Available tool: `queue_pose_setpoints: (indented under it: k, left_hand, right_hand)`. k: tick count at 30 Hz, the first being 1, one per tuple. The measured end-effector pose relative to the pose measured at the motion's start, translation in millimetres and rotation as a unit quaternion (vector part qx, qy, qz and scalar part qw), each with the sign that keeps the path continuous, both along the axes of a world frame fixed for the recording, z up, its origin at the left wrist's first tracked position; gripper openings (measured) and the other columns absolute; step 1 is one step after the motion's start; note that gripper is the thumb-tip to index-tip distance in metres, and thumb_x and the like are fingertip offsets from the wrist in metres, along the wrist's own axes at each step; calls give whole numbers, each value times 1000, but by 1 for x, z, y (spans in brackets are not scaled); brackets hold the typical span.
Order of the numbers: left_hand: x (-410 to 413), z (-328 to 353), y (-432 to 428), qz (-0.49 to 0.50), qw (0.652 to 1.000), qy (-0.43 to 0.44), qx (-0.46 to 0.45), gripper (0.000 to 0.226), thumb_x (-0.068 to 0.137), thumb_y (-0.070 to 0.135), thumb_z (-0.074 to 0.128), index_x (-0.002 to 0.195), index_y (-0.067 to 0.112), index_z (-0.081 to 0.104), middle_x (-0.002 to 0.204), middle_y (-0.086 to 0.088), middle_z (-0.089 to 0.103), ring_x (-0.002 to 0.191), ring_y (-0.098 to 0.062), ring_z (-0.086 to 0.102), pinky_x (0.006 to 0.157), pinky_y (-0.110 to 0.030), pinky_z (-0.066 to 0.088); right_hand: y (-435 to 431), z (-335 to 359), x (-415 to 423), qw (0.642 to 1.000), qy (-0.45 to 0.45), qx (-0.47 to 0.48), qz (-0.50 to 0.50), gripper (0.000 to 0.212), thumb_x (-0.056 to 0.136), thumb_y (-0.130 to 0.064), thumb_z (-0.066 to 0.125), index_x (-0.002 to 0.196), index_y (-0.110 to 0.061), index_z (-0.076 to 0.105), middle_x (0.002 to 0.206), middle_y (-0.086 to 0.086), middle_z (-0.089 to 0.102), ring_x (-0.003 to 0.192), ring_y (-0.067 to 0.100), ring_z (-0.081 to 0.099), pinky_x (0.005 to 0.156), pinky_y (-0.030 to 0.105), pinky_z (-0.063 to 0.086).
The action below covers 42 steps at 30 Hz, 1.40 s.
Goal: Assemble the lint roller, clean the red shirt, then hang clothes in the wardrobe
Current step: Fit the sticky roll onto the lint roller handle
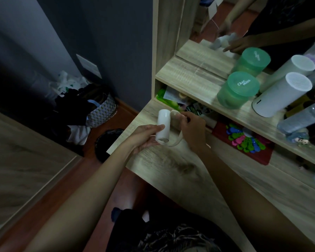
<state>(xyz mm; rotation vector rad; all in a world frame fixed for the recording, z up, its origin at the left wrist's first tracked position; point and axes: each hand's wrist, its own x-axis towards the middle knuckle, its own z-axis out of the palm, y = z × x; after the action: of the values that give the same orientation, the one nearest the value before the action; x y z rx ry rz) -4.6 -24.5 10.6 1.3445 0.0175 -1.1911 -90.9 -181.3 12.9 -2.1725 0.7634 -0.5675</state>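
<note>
A white lint roll (163, 124) stands nearly upright above the wooden dressing table (171, 166). My left hand (145, 137) grips the roll near its lower end. My right hand (193, 130) holds the cream lint roller handle (177, 140) beside the roll; the handle's top curves over toward the roll's upper end. Whether the roll sits on the handle's spindle I cannot tell. No red shirt is in view.
A shelf above the table carries a green tub (238, 90) and a white cylinder (282, 93), with a mirror (262, 24) behind. A red tray of coloured clips (244, 142) lies under the shelf. A bin (107, 144) and a laundry basket (98, 110) stand on the floor at left.
</note>
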Motion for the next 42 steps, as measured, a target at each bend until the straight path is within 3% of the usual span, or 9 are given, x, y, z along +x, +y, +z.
queue_pose_setpoints:
  k: [5, 10, 16, 19, 23, 27, 33, 37, 42]
  left_hand:
    - [2, 6, 0, -45, 996, -72, 19, 47, 87, 24, 68, 130, 9, 55, 99, -9, 74, 84, -18, 73, 62, -21, 57]
    - [3, 12, 2, -92, 984, -151, 3, 77, 87, 18, 68, 146, 38, 24, 112, -9, 70, 95, -18, 70, 68, -26, 57]
    - [2, 16, -4, -96, 971, -217, 12, 77, 86, 18, 70, 144, 43, 24, 106, -10, 68, 99, -24, 67, 78, -41, 59]
    - [1, 14, -4, -90, 973, -212, 4, 76, 86, 13, 69, 142, 39, 25, 111, -16, 64, 101, -25, 66, 70, -35, 60]
    - [-4, 11, -6, -57, 978, -202, -6, 67, 88, 12, 67, 138, 32, 27, 113, -15, 63, 94, -19, 66, 61, -27, 57]
    - [-7, 9, -10, -15, 982, -188, 1, 57, 89, 21, 66, 132, 31, 29, 112, -13, 64, 91, -16, 67, 61, -26, 57]
    - [0, 3, -6, -8, 989, -149, 14, 63, 89, 28, 66, 142, 34, 31, 119, -8, 61, 96, -22, 69, 58, -28, 56]
    - [1, -3, -4, -7, 993, -113, 14, 64, 88, 31, 68, 143, 34, 35, 127, -11, 57, 96, -25, 70, 60, -32, 57]
    - [0, -1, -3, -11, 994, -108, 20, 64, 88, 32, 68, 143, 31, 34, 119, -14, 62, 84, -21, 72, 52, -25, 54]
  right_hand:
    - [2, 3, 0, 1000, -5, -20, 18, 21, 93, -12, 56, 108, -5, 69, 83, 6, 69, 61, 0, 50, 58, -2, 36]
    - [3, 1, -2, 998, 2, -50, 42, 23, 96, -16, 52, 106, -5, 69, 90, 11, 72, 72, 5, 54, 58, 1, 31]
    - [4, 3, -1, 998, -1, -49, 38, 23, 96, -15, 52, 102, -2, 69, 85, 12, 71, 64, 4, 50, 57, -1, 34]
    - [4, 4, -1, 998, -4, -47, 44, 23, 96, -15, 51, 99, -2, 70, 82, 10, 69, 60, -2, 47, 56, 3, 36]
    - [7, 2, 1, 996, -22, -64, 53, 22, 95, -16, 53, 99, -3, 70, 84, 11, 71, 71, 12, 59, 62, 6, 33]
    - [10, 1, 4, 996, -11, -68, 59, 23, 96, -18, 52, 100, -3, 69, 86, 12, 71, 72, 8, 56, 66, 18, 40]
    - [4, 0, 4, 996, -1, -61, 57, 23, 96, -22, 53, 96, -7, 70, 80, 6, 69, 66, 7, 56, 59, 13, 42]
    - [3, 2, 5, 996, 5, -61, 60, 23, 96, -25, 54, 98, -9, 71, 79, 4, 69, 65, 5, 54, 57, 9, 34]
    - [4, 5, 5, 996, 8, -66, 67, 23, 96, -23, 53, 102, -8, 70, 83, 8, 71, 68, 8, 56, 60, 17, 41]
